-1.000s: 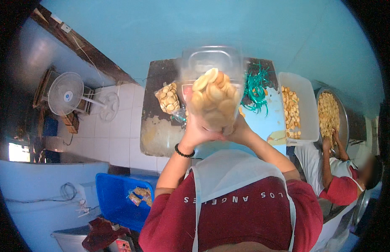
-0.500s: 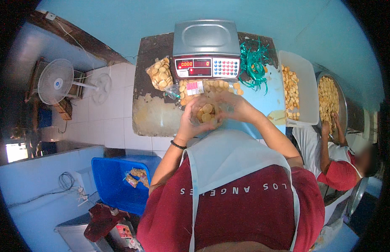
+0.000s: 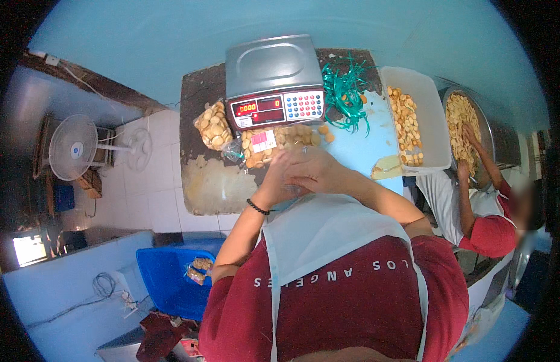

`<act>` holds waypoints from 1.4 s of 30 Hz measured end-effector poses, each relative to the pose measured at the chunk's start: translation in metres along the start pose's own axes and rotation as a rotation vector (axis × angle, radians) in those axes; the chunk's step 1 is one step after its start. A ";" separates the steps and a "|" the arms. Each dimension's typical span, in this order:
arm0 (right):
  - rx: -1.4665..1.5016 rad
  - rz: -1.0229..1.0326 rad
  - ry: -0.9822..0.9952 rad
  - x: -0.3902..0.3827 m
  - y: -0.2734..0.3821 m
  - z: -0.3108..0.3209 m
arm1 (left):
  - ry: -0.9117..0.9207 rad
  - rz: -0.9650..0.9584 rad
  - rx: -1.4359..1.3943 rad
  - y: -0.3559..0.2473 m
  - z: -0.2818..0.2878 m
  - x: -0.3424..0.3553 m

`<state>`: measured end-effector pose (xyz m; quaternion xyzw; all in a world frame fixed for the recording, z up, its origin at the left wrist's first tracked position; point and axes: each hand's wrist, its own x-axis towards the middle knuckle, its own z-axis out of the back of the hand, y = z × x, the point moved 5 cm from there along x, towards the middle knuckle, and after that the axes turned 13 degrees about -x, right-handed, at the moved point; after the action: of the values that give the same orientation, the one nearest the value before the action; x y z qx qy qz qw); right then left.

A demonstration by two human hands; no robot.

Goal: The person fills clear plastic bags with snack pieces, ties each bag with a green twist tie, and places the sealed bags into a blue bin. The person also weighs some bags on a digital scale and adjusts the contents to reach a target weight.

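Note:
My left hand [image 3: 278,180] and my right hand [image 3: 318,171] are closed together at the table's near edge, the right laid over the left. Between them is a clear plastic bag of round biscuits, now almost wholly covered by my fingers. Just beyond lies a filled biscuit bag [image 3: 248,158] with a pink and white label. To its left stands another clear bag of biscuits [image 3: 212,128]. Behind them sits a digital scale [image 3: 273,69] with a bare metal pan and a lit red display. Green ribbon strips [image 3: 347,99] lie in a tangle right of the scale.
On the right, a translucent tub [image 3: 438,130] holds loose biscuits [image 3: 404,120]. Past it, a co-worker's hands [image 3: 470,137] reach into a round metal basin of biscuits. A blue bin [image 3: 156,283] with small packs stands lower left. A white fan [image 3: 74,148] is farther left.
My right hand has come in from the right and closed over my left, covering the biscuits that showed between them. The whole view has shifted slightly.

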<state>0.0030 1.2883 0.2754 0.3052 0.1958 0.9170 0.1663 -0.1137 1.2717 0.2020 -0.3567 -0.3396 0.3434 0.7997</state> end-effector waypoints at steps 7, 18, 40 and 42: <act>-0.048 -0.606 0.072 -0.060 -0.123 0.005 | 0.074 0.434 -0.190 0.033 -0.028 0.012; -0.817 -0.672 0.151 -0.113 -0.235 -0.017 | 0.010 0.350 -0.005 0.038 -0.016 0.011; -0.007 -0.960 -0.280 -0.136 -0.236 0.002 | -0.206 0.246 0.084 0.014 -0.007 -0.010; -0.045 -1.005 -0.275 -0.133 -0.229 0.007 | -0.176 0.271 0.104 0.010 -0.007 -0.007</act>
<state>0.1509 1.4327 0.1093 0.2876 0.2748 0.6792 0.6168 -0.1151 1.2687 0.1886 -0.3257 -0.3390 0.4952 0.7306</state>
